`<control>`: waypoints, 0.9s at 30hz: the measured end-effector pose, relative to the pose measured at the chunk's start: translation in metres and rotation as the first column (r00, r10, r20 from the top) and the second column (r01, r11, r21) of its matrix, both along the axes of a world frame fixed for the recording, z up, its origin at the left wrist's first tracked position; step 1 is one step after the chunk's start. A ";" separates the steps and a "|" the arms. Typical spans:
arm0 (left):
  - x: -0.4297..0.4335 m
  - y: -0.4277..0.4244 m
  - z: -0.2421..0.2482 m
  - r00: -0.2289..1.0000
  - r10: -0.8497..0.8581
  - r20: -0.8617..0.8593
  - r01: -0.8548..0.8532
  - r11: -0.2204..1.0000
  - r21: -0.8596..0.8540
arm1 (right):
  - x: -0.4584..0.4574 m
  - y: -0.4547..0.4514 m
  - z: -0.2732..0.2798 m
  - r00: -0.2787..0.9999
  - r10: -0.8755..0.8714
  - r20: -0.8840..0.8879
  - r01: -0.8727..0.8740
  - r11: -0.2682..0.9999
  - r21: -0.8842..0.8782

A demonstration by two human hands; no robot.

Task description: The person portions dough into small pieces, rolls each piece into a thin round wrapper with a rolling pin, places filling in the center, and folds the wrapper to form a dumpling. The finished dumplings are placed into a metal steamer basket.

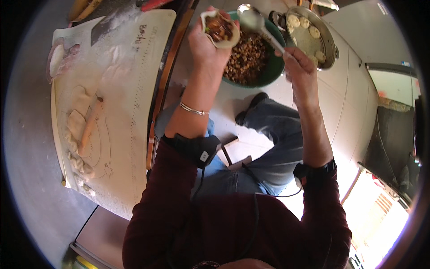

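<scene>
Cupped in my left hand (208, 45) is a round dough wrapper (231, 42) with brown chopped filling (218, 28) on it. My right hand (300, 62) grips the handle of a metal spoon (250, 18), whose bowl is beside the wrapper. Below both hands stands a green basin (277, 60) with more chopped filling (248, 59) in it. To its right, a metal steamer pot (333, 40) holds several shaped buns (314, 32).
On my left, a table bears a floury printed mat (124, 111) with a wooden rolling pin (89, 129), flattened dough (76, 124), several dough pieces (80, 164) and a bag of flour (57, 62). A red-handled object (156, 4) lies near the table's far edge.
</scene>
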State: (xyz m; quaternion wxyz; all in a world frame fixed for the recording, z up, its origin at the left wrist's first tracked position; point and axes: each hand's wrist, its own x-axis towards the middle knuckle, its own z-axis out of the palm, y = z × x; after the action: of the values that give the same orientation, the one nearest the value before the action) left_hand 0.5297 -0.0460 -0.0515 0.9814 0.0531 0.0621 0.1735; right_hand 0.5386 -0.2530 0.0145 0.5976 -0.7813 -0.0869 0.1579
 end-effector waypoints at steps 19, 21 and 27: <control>-0.001 0.029 -0.018 0.988 0.046 0.145 -0.050 0.998 0.023 | 0.022 0.005 -0.149 0.970 0.217 0.106 -0.137 0.856 -0.499; -0.003 0.030 -0.016 0.983 0.022 0.182 -0.030 0.999 0.040 | 0.025 -0.003 -0.149 0.989 0.125 0.076 -0.079 0.894 -0.441; -0.006 0.026 -0.006 0.996 0.063 -0.058 -0.070 0.989 -0.130 | 0.023 -0.018 -0.102 0.987 -0.033 0.160 0.075 0.961 -0.265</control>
State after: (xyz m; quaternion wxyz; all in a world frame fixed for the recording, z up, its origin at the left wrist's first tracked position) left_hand 0.5238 -0.0198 -0.0578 0.9744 -0.0095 0.1013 0.2003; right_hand 0.5618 -0.2714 -0.0879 0.4811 -0.8674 -0.0889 0.0911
